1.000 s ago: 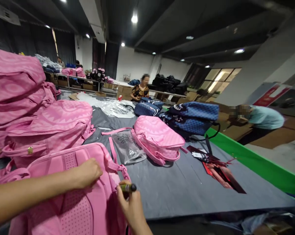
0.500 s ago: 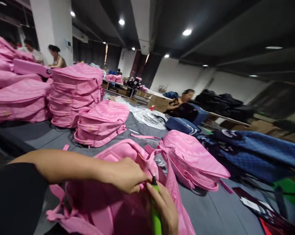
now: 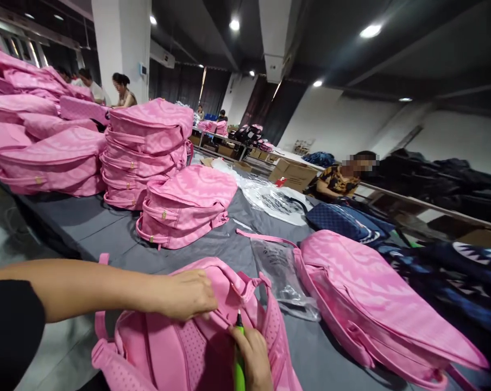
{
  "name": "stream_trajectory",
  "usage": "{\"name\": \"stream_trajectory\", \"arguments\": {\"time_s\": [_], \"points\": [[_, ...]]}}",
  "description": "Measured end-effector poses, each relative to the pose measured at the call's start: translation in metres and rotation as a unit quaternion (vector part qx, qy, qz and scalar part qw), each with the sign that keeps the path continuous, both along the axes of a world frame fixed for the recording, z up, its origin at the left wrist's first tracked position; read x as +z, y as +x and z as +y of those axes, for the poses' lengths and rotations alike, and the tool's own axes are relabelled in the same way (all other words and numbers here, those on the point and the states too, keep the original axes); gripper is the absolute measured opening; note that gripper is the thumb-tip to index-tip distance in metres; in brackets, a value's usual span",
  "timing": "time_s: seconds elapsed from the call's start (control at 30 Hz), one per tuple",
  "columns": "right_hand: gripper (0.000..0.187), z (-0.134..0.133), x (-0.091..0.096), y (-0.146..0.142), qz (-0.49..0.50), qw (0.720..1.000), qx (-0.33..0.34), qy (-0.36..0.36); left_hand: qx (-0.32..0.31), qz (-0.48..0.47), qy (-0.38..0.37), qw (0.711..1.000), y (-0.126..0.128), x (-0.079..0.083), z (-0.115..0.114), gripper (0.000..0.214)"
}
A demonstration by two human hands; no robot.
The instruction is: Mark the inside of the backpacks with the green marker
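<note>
Swung upright since earlier: green marker (image 3: 239, 370) in right hand's (image 3: 255, 353) grip.
Left hand (image 3: 188, 294) curled, hold unclear; beneath, a creased pink backpack (image 3: 164, 345) with dotted padding (image 3: 199, 350).

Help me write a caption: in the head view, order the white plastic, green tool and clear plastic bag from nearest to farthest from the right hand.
From the right hand:
1. Green tool: held in it.
2. Clear plastic bag: ahead and to the right.
3. White plastic: farther ahead, beyond the clear one.
</note>
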State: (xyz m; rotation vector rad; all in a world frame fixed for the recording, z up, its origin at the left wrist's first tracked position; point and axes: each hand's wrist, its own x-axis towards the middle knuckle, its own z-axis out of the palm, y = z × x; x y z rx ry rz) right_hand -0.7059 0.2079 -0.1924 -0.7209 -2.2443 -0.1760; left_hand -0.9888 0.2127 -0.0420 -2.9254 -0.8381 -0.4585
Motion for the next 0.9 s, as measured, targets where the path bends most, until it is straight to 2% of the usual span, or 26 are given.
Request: {"name": "stream_trajectory", "arguments": {"time_s": [0.03,0.13,0.23,0.3,0.4,0.5,0.63,0.73,0.8,0.9], "points": [[0.038,0.0,0.001,-0.003,0.004,1.0,-0.005,0.012,0.001,-0.011,0.014,1.0,0.008,0.003,0.006,0.013],[0.034,-0.019,0.01,-0.016,0.031,0.998,-0.045,0.021,0.01,0.019,0.007,1.0,0.042,0.007,0.029,0.05],[0.031,-0.051,0.023,-0.036,0.073,0.993,-0.089,-0.039,0.037,0.086,-0.057,0.994,0.069,-0.005,0.059,0.091],[0.027,-0.063,0.029,-0.049,0.108,0.986,-0.095,-0.078,0.036,0.121,-0.094,0.988,0.079,-0.021,0.081,0.099],[0.029,-0.066,0.028,-0.055,0.147,0.975,-0.114,-0.119,-0.025,0.162,-0.109,0.98,0.084,-0.042,0.102,0.099],[0.031,-0.064,0.022,-0.049,0.128,0.976,-0.113,-0.136,-0.038,0.15,-0.072,0.985,0.082,-0.045,0.095,0.102],[0.037,-0.061,0.018,-0.042,0.156,0.974,-0.101,-0.132,0.012,0.178,0.005,0.984,0.086,-0.04,0.073,0.123],[0.037,-0.059,0.019,-0.041,0.164,0.97,-0.099,-0.149,0.045,0.217,0.007,0.975,0.092,-0.043,0.069,0.13],[0.037,-0.058,0.022,-0.04,0.154,0.968,-0.09,-0.18,0.045,0.218,0.0,0.975,0.094,-0.044,0.07,0.121],[0.035,-0.059,0.027,-0.035,0.187,0.951,-0.095,-0.227,0.041,0.21,0.001,0.977,0.093,-0.041,0.069,0.094]]}}
